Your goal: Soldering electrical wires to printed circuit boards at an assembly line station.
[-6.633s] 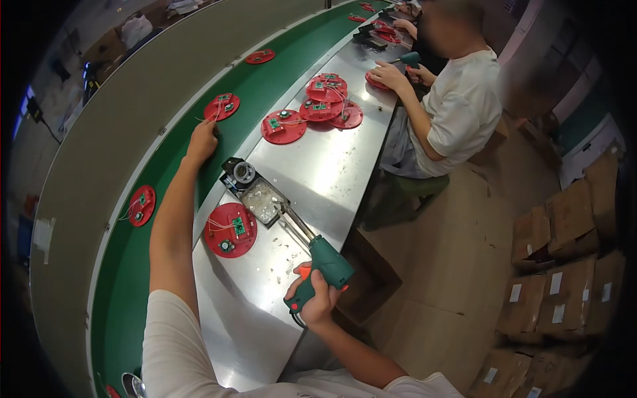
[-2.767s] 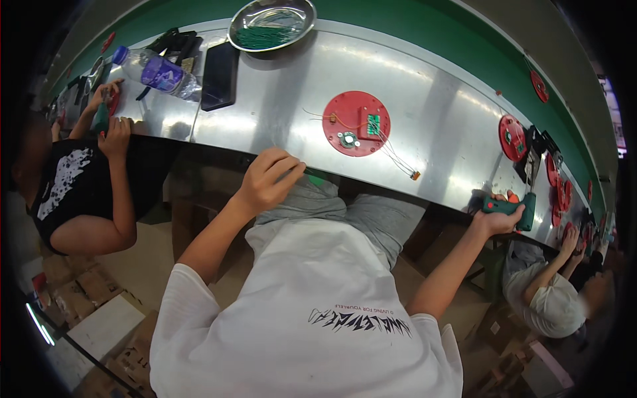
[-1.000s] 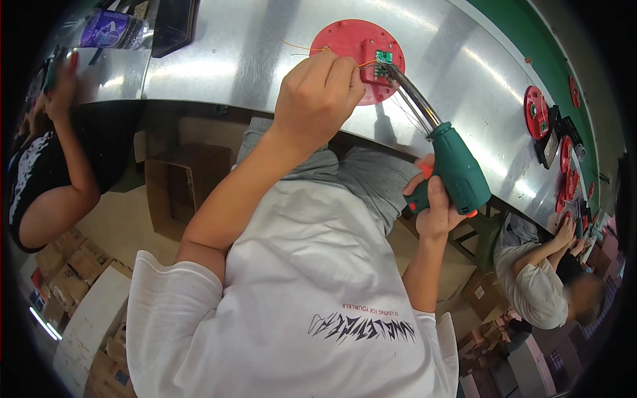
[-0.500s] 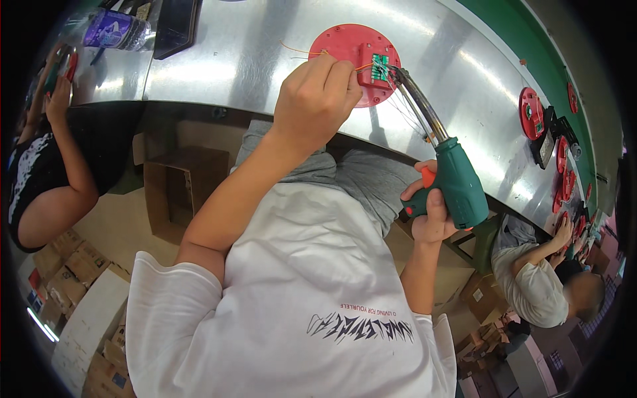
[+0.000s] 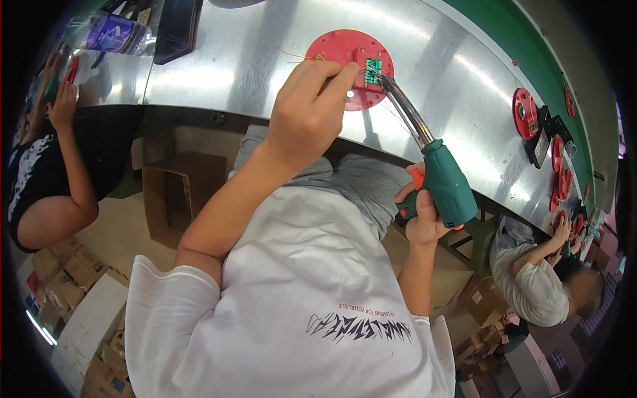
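Note:
A round red plastic disc (image 5: 335, 44) lies on the metal bench, with a small green circuit board (image 5: 371, 74) set in its raised part. Pinched in my left hand (image 5: 302, 113) over the disc's near left side is a thin orange wire, which runs to the board; where the fingertips grip it is partly hidden. My right hand (image 5: 424, 222) is wrapped round the handle of a green soldering gun (image 5: 450, 182) with a red trigger. Its long metal tip reaches up and left to the board's edge. A loose thin orange wire (image 5: 289, 52) sticks out past the disc's left side.
The metal bench (image 5: 232, 73) curves across the top. A plastic bottle (image 5: 116, 33) and a dark tray (image 5: 178, 30) stand at its far left. More red discs (image 5: 524, 114) lie at the right. Co-workers sit on both sides; a cardboard box (image 5: 182, 189) is under the bench.
The soldering gun and my right hand have shifted slightly left. The disc with its board has moved a little left and nearer, and my left hand's fingers have shifted over it.

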`<state>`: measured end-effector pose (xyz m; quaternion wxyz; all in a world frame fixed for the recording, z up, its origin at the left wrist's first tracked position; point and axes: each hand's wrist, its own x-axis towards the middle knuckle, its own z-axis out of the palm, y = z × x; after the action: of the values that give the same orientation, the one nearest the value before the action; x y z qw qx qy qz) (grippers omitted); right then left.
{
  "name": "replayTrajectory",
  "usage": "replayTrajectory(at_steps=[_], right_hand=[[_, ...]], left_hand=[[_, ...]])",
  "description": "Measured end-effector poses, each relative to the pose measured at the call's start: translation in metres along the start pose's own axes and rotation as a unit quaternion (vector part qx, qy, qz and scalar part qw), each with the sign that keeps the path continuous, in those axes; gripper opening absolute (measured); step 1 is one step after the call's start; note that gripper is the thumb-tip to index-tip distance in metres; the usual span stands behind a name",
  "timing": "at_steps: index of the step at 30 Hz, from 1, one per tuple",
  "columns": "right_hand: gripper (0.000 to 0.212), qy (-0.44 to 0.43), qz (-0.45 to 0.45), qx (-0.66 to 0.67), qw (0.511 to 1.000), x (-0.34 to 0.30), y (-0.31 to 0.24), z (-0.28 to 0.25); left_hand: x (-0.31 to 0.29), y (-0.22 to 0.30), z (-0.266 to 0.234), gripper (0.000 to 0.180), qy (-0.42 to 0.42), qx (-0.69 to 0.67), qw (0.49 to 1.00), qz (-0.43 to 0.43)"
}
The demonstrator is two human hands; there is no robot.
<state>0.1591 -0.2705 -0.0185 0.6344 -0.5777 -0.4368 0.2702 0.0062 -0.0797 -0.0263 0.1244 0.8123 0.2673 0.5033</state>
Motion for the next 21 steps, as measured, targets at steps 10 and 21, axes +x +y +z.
replayTrajectory(at_steps=[10,21], right_hand=[[0.037,-0.028,0.013,-0.009,0.999,0.004,0.001,0.001],[0.041,-0.041,0.073,0.000,0.996,0.013,0.001,-0.008]], left_hand=[[-0.003,-0.012,0.016,0.018,-0.017,0.011,1.000,0.012],[-0.004,-0.013,0.018,0.017,-0.017,0.025,1.000,0.001]])
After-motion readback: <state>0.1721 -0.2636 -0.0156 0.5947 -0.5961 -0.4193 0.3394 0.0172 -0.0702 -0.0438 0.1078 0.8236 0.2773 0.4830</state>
